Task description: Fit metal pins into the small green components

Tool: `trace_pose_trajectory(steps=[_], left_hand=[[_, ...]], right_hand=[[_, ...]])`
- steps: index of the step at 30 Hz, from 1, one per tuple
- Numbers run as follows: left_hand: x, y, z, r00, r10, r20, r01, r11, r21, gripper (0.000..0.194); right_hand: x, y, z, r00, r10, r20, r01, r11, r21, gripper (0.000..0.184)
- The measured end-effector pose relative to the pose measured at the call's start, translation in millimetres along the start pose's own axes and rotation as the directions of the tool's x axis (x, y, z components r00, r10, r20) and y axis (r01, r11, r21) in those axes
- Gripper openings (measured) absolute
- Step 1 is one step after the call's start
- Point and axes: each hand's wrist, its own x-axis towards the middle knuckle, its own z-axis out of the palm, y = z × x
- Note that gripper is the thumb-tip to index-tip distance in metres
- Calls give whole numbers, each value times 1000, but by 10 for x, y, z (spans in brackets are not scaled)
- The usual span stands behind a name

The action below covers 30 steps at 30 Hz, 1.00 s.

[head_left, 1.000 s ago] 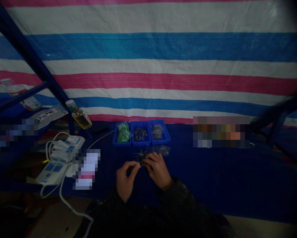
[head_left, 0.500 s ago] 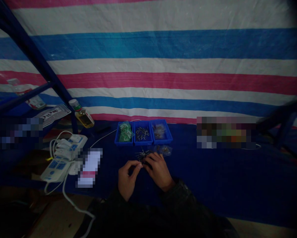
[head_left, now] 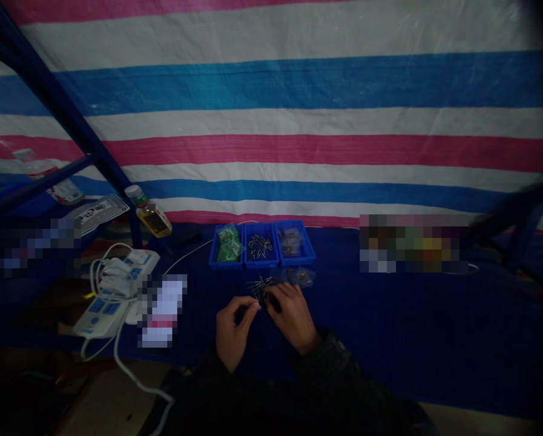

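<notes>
My left hand [head_left: 233, 332] and my right hand [head_left: 293, 318] meet at the middle of the blue-covered table [head_left: 389, 327]. Their fingertips are close together, curled over a small cluster of thin metal-leaded components [head_left: 259, 287]. The right fingers touch the cluster, and the left fingertips pinch together beside it. The dim light hides whether either hand grips a part. Just beyond my right hand lies a clear plastic bag [head_left: 301, 277] of small parts.
Several blue compartment bins stand in a row beyond my hands, holding green packets [head_left: 228, 243], metal-leaded parts [head_left: 261, 246] and small brown parts [head_left: 291, 242]. A white power strip [head_left: 112, 290] with cables lies to the left, with a yellow-oil bottle [head_left: 150, 215] behind it.
My hands stay almost in place over the small parts, with only slight finger movement. The view has shifted a little.
</notes>
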Motion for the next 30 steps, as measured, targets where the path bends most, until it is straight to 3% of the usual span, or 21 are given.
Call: trace_pose_trajectory(steps=[9,23,26,30], left_hand=[[3,13,-1,1000,1,2,-1,1000,6,16],[6,61,-12,1000,-9,-10,9,1000,8,17],[6,47,-8,999,-9,-47,9,1000,-3,18],[10,22,-5,1000,0,-27,0,1000,-23,22]], right_hand=[[-68,-28,39,998,13,-62,-17,998,-64,17],[-167,-68,15,960,139,-244,-162,984,-77,19],[-172,-62,1,952,105,-289,-110,994,-2,20],[-182,-93,0,969,-49,-242,86,986,146,24]])
